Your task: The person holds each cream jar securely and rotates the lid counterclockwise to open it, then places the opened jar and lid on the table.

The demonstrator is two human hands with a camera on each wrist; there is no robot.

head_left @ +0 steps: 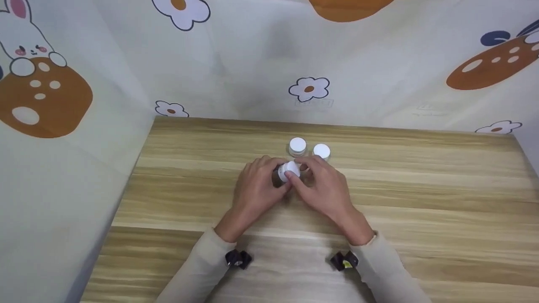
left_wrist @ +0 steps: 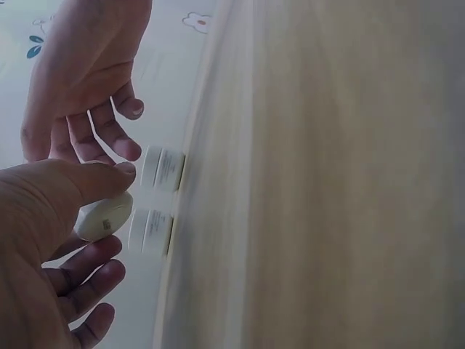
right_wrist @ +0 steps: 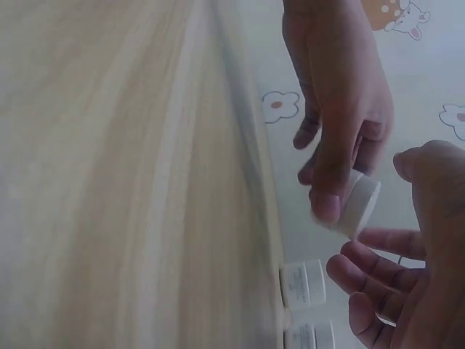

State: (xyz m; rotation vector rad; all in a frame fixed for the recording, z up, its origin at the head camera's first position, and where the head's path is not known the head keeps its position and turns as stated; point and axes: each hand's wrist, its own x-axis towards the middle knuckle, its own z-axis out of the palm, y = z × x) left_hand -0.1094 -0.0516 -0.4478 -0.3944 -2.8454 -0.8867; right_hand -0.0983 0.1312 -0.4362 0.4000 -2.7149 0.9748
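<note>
A small white jar [head_left: 289, 169] with a white lid is held tilted above the table. My left hand [head_left: 257, 185] grips its body between thumb and fingers. The jar's underside [left_wrist: 107, 218], with a small mark, faces the left wrist view. My right hand [head_left: 326, 190] is around the lid side with loosely bent fingers. In the right wrist view its thumb is apart from the lid [right_wrist: 363, 207], and a fingertip lies close to the lid's edge; contact is unclear. Two similar jars, one on the left [head_left: 297, 146] and one on the right [head_left: 321, 151], stand upright just beyond the hands.
The wood-grain table [head_left: 421, 189] runs back to a pale wall covering [head_left: 244, 71] printed with flowers and rabbits. More of the covering rises along the left side. A dark wrist camera [head_left: 238, 259] sits at the left cuff, another [head_left: 344, 261] at the right.
</note>
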